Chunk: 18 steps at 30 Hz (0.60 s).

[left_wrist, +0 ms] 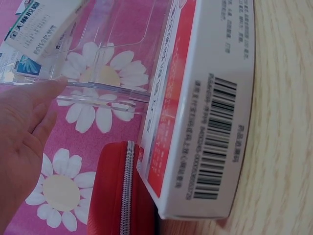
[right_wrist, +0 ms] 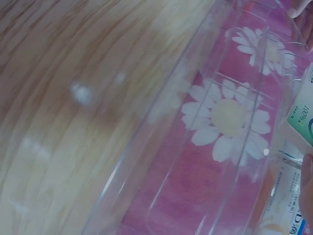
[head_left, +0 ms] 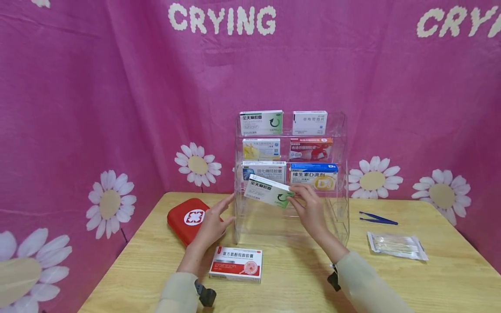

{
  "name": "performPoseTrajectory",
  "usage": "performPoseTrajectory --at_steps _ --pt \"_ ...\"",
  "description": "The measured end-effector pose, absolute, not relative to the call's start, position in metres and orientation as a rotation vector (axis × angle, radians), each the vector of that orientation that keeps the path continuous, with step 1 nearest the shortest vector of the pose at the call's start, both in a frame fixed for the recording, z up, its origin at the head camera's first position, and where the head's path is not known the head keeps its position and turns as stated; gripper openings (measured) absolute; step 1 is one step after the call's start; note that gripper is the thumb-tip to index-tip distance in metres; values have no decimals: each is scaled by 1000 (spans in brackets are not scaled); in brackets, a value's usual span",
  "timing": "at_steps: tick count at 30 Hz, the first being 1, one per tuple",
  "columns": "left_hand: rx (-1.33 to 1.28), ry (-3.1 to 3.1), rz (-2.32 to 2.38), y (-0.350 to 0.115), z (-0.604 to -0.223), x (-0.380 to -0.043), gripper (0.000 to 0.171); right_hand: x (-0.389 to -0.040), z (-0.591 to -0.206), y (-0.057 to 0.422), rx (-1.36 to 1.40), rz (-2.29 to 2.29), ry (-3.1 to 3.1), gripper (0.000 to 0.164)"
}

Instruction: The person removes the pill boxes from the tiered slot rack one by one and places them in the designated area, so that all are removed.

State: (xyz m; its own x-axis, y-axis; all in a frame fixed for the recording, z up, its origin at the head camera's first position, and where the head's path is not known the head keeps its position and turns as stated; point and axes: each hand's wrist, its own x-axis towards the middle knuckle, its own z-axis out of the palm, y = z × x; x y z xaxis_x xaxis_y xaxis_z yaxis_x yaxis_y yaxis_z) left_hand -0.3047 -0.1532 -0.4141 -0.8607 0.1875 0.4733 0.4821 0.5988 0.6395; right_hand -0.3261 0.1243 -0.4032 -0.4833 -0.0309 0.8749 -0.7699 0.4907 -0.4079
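My right hand (head_left: 311, 208) pinches the right end of a white and green medicine box (head_left: 268, 191), which tilts down to the right before the clear tiered rack (head_left: 250, 226). In the right wrist view the box (right_wrist: 303, 115) shows at the right edge, a fingertip on it. My left hand (head_left: 213, 224) has its fingers extended at the rack's left side, holding nothing; the left wrist view shows this hand (left_wrist: 24, 127) with its fingertips at the clear plastic edge. A red and white medicine box (head_left: 236, 265) lies on the table, right of the left forearm.
Several medicine boxes stand in the rack's upper tiers, among them a blue and yellow one (head_left: 313, 177) and a red one (head_left: 311, 150). A red zip case (head_left: 184, 219) lies at the left. On the right are blue tweezers (head_left: 377, 218) and a packet of cotton swabs (head_left: 397, 246).
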Motion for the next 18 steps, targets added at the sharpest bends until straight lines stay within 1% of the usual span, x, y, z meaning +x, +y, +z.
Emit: performPoseTrajectory --at_steps 18 --pt "-568 -2445 -1109 -153 -417 -305 69 -304 -403 143 658 1039 -1946 28"
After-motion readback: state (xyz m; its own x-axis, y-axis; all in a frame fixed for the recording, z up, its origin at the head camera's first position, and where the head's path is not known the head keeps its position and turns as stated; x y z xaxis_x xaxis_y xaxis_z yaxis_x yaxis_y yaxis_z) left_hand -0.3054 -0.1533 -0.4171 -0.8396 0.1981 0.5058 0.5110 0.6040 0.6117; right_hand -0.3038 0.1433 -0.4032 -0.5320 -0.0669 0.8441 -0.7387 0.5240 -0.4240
